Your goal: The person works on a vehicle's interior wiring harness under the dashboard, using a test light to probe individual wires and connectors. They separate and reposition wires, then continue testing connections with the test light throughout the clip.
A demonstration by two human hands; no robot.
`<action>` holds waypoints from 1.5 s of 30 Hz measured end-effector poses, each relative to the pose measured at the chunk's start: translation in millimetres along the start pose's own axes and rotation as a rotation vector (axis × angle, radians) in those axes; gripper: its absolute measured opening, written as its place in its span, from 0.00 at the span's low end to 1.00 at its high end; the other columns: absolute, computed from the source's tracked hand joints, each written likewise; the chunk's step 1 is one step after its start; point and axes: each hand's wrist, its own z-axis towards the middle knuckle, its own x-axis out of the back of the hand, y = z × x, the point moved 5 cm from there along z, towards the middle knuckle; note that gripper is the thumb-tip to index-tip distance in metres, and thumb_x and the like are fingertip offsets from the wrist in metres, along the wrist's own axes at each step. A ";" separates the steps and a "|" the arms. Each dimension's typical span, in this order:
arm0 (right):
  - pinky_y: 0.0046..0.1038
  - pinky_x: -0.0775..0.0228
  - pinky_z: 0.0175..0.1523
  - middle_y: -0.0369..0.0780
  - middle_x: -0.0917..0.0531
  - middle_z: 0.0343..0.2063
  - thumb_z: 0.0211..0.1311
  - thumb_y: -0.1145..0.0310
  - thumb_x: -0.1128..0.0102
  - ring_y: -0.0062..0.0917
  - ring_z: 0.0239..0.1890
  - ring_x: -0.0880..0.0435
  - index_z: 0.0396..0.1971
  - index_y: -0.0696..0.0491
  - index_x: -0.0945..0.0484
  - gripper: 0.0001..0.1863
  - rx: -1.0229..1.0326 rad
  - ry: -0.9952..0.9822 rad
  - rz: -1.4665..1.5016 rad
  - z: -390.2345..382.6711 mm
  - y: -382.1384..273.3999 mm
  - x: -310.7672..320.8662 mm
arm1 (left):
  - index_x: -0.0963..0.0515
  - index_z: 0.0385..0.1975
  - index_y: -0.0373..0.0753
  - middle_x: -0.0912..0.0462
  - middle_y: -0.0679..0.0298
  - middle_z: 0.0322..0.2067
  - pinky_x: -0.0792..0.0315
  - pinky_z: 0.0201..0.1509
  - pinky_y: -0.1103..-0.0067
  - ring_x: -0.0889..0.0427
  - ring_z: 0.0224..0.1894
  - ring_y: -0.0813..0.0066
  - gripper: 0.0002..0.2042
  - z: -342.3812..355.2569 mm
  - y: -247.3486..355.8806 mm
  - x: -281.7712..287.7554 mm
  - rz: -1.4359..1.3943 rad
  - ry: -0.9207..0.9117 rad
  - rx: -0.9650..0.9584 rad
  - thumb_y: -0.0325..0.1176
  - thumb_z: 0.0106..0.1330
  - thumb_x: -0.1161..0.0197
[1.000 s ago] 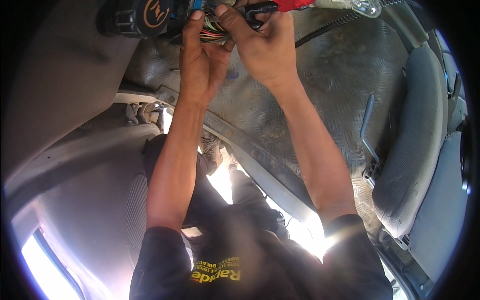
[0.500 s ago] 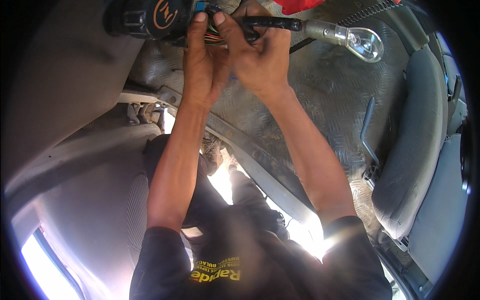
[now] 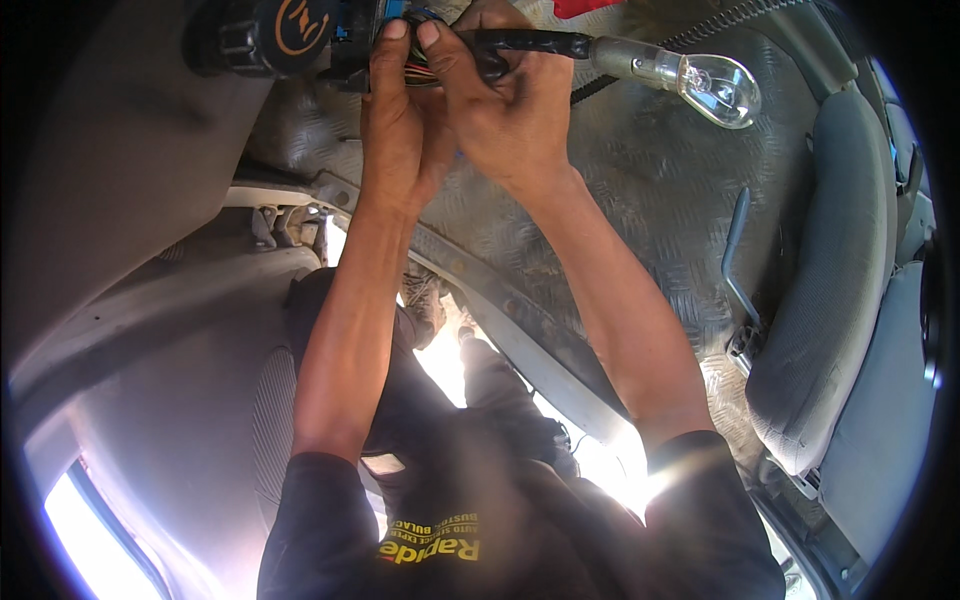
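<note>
At the top edge, my left hand (image 3: pixel 398 135) is closed, its thumb pressed on a bundle of thin coloured wires (image 3: pixel 421 74) beside a blue connector (image 3: pixel 392 9). My right hand (image 3: pixel 515 125) is closed against the same bundle, its thumb next to the left one. A clear glass bulb (image 3: pixel 718 90) in a metal socket (image 3: pixel 630 60) sticks out to the right on a black-wrapped lead (image 3: pixel 535 42), which crosses over the right fingers. Where the lead ends among the fingers is hidden. Left of the hands is a black ribbed knob (image 3: pixel 262 38) with an orange ring mark.
Below the hands lies a metal tread-plate floor (image 3: pixel 660 190) with a door sill (image 3: pixel 500 310) along it. A grey seat (image 3: pixel 825 290) and a bent metal lever (image 3: pixel 737 255) are at the right. A grey door panel (image 3: pixel 150 340) fills the left. Corrugated tubing (image 3: pixel 725 28) runs at the top right.
Both hands, the wires and the bulb have shifted slightly left in the picture. More of the blue connector shows beside the left thumb. The grip looks the same.
</note>
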 end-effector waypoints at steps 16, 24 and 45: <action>0.22 0.29 0.30 0.30 0.18 0.27 0.71 0.74 0.36 0.16 0.28 0.20 0.38 0.56 0.20 0.02 -0.129 0.083 0.520 24.3 36.0 7.3 | 0.30 0.66 0.44 0.22 0.65 0.61 0.30 0.67 0.63 0.24 0.62 0.66 0.39 3.5 0.8 -12.2 -0.075 -0.051 -0.131 0.72 0.68 0.48; 0.20 0.36 0.28 0.28 0.22 0.24 0.70 0.72 0.33 0.13 0.24 0.27 0.30 0.55 0.20 0.07 -0.108 -0.060 0.400 19.8 -11.4 8.7 | 0.34 0.70 0.44 0.30 0.59 0.69 0.37 0.73 0.56 0.32 0.70 0.60 0.43 -5.6 13.4 -5.1 -0.492 -0.328 -0.093 0.75 0.68 0.56; 0.21 0.27 0.39 0.34 0.14 0.35 0.69 0.80 0.38 0.16 0.36 0.18 0.42 0.58 0.19 0.05 0.107 -0.046 0.387 28.6 15.2 6.9 | 0.21 0.55 0.37 0.13 0.63 0.47 0.16 0.51 0.74 0.12 0.47 0.74 0.15 16.3 14.3 0.7 -0.095 0.000 -0.214 0.40 0.76 0.40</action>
